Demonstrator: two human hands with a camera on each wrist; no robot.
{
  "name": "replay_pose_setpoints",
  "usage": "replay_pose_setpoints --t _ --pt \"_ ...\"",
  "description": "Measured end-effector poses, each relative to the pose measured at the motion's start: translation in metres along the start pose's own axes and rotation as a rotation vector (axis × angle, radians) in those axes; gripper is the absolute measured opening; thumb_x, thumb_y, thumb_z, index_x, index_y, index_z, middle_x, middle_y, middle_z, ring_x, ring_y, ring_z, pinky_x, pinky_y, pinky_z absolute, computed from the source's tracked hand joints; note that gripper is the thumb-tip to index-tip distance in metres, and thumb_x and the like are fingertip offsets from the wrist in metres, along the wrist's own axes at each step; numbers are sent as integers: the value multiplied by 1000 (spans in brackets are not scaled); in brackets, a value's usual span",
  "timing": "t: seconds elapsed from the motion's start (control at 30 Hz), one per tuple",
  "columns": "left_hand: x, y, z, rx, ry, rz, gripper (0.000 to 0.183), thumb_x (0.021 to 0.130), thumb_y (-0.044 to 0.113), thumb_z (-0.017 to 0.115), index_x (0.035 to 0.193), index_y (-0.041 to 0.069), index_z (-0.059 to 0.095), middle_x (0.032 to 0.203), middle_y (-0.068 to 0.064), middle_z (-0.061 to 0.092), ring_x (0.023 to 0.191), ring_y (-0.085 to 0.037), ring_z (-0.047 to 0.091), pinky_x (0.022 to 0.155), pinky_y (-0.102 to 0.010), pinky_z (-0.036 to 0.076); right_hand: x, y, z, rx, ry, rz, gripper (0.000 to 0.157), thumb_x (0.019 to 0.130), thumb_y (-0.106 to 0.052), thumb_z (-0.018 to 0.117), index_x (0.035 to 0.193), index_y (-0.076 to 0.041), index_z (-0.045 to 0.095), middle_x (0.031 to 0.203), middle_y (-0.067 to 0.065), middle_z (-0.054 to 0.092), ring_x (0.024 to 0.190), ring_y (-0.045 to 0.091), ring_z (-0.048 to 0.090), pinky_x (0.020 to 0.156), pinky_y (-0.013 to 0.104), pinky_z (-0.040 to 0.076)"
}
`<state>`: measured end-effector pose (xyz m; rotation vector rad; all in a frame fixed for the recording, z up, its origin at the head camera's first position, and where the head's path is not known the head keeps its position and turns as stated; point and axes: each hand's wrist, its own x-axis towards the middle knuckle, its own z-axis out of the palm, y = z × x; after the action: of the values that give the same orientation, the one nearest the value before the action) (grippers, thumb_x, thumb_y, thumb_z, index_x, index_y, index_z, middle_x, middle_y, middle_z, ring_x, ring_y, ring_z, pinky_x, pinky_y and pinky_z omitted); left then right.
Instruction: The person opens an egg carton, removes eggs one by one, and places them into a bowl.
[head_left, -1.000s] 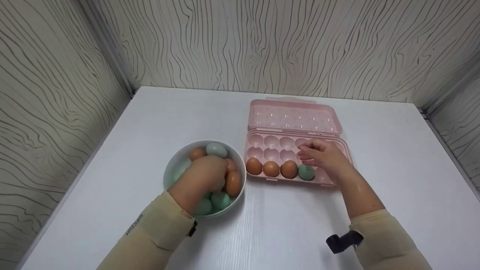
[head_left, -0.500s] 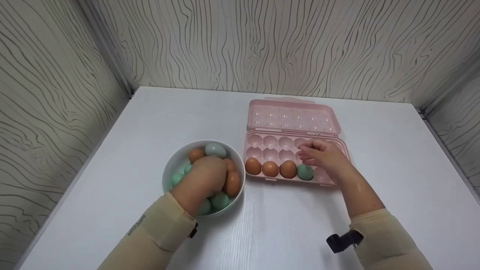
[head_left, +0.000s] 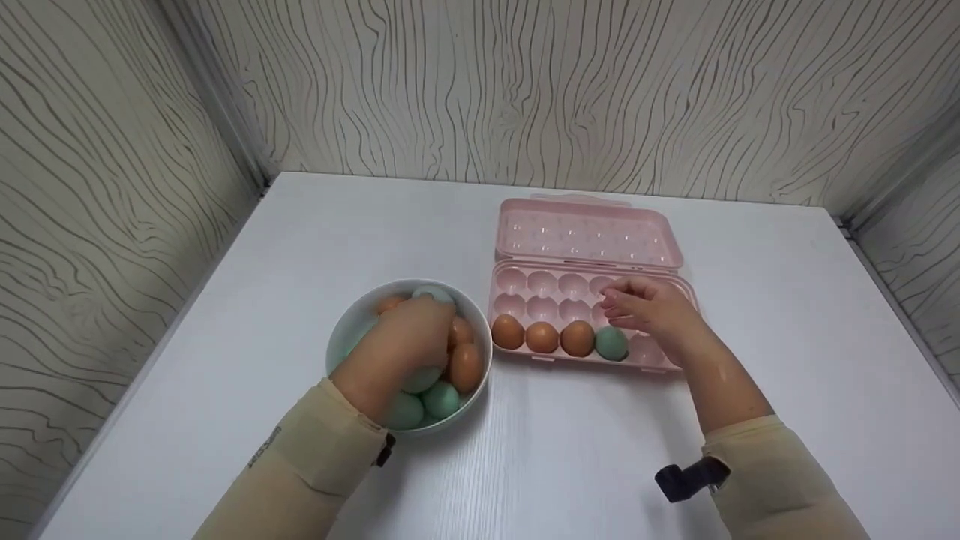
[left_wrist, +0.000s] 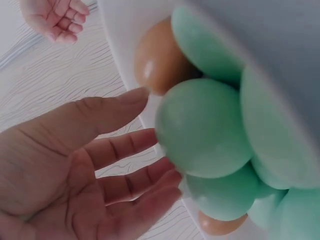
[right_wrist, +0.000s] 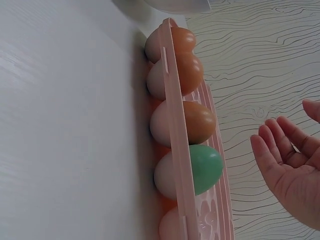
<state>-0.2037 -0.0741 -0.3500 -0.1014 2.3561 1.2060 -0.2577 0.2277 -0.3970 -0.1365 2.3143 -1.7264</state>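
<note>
My left hand [head_left: 409, 337] reaches into a white bowl [head_left: 335, 337] of green and brown eggs. In the left wrist view, its loosely bent fingers and thumb are at the side of a green egg [left_wrist: 202, 127], not curled round it; a brown egg [left_wrist: 162, 55] lies beside that. My right hand [head_left: 652, 311] hovers over the right part of a pink egg carton [head_left: 529, 266], holding nothing, its fingers loosely bent. Three brown eggs [head_left: 577, 338] and one green egg [head_left: 611, 343] sit in the carton's front row. The hand hides some cups at the right.
The carton's lid [head_left: 589, 229] lies folded back behind it. The bowl stands close against the carton's left side. Both rest on a white table [head_left: 555, 450], with wood-grain-patterned walls [head_left: 510, 90] behind and beside it.
My left hand has shifted slightly back within the bowl, uncovering more of a green egg near the front and covering more of the eggs at the back. The right hand has barely moved.
</note>
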Motion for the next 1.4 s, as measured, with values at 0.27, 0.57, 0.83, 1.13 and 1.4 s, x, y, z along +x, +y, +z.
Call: replay_pose_setpoints --t 0.27,0.57,0.83,1.13,1.4 --pt "25 3 -14 632 143 262 36 75 20 66 109 12 58 99 -6 52 85 -20 51 79 -36 45 2 0 -3 -29 4 11 31 90 -29 58 100 1 56 95 9 60 88 18 63 82 35 50" --pt "31 9 -13 430 220 275 40 79 27 67 116 17 54 110 -3 53 92 -17 51 85 -34 44 3 3 -5 -69 15 9 38 90 -22 59 110 9 52 98 9 61 87 15 62 80 32 51" --pt "33 17 -4 310 222 322 44 81 33 68 119 20 52 117 2 51 108 -16 50 89 -37 43 5 14 -5 -228 48 22 35 86 -24 64 110 1 57 102 12 60 94 23 59 80 29 50" --pt "36 16 2 158 195 350 44 81 30 68 120 20 51 118 1 51 108 -18 49 90 -35 44 5 29 -2 -479 59 -18 31 82 -23 67 106 -4 61 99 10 62 94 23 57 81 32 47" --pt "39 14 2 60 233 342 44 81 29 68 121 20 51 119 1 51 109 -17 50 89 -33 45 3 44 3 -574 16 14 37 79 -17 69 113 -7 60 107 11 60 100 26 54 84 40 47"
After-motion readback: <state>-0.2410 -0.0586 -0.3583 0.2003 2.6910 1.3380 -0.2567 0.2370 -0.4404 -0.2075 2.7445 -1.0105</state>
